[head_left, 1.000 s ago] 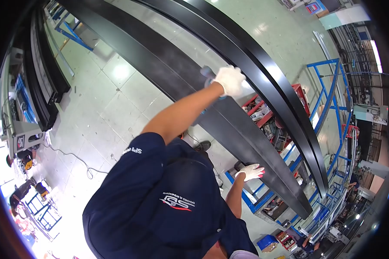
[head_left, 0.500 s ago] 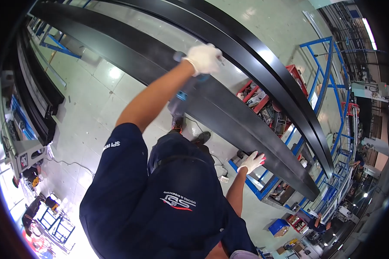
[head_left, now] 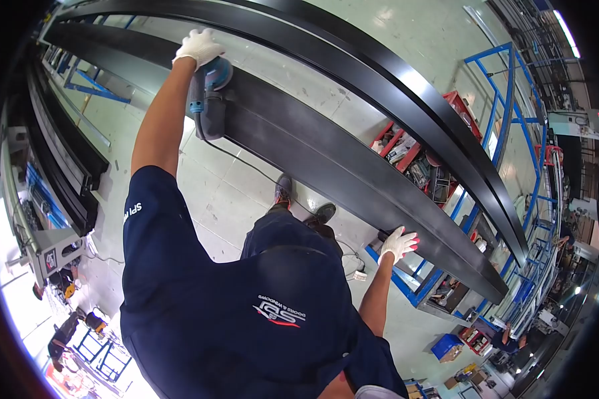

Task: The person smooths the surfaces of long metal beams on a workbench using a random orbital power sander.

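My left hand (head_left: 200, 48), in a white glove, is closed round the top of a blue-and-grey power sander (head_left: 213, 100). The sander sits on a long, dark metal profile (head_left: 313, 143), toward its far left part, with its cord trailing down to the right. Dull, lighter smears show on the profile's surface. Farther right, my right hand (head_left: 399, 245), gloved in white with reddish fingertips, lies on the profile's near edge. Its fingers are spread and it holds no tool.
More dark profiles (head_left: 353, 73) run alongside on the far side. Beneath them stand red bins (head_left: 406, 149) of tools and a blue metal frame (head_left: 406, 289). Dark profiles (head_left: 66, 153) are stacked at left. A blue box (head_left: 447, 348) is at lower right. People are in the background.
My left hand and the sander have moved left along the profile, away from my right hand. My right hand keeps its place on the profile's edge. The view has shifted slightly.
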Motion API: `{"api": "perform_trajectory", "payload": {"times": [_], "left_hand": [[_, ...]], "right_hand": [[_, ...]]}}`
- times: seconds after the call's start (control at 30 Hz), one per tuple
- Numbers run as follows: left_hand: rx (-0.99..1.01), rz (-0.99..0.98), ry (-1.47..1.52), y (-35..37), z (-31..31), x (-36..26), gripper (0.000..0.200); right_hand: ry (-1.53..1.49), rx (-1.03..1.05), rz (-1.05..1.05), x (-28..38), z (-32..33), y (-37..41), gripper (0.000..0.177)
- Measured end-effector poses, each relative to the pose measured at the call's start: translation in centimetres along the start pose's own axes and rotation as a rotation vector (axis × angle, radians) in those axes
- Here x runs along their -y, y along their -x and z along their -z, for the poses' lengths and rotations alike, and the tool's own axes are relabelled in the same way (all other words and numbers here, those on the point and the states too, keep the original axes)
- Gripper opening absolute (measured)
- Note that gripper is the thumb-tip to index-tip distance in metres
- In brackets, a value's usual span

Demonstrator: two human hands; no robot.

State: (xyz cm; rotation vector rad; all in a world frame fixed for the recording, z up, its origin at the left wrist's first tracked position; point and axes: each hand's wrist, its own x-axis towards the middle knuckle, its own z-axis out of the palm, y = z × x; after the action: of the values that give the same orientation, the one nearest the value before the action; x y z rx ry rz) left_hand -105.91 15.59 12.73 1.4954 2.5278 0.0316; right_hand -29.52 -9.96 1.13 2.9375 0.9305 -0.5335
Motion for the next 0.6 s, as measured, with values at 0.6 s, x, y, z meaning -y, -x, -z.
{"api": "perform_trajectory", "payload": {"times": [0.6], "left_hand": [[0.302,-1.108,0.629,18.1,-7.2,-30.8,0.058]], "right_hand": [[-0.025,-0.016,0.023,1.1,0.7,0.0,0.105]]}}
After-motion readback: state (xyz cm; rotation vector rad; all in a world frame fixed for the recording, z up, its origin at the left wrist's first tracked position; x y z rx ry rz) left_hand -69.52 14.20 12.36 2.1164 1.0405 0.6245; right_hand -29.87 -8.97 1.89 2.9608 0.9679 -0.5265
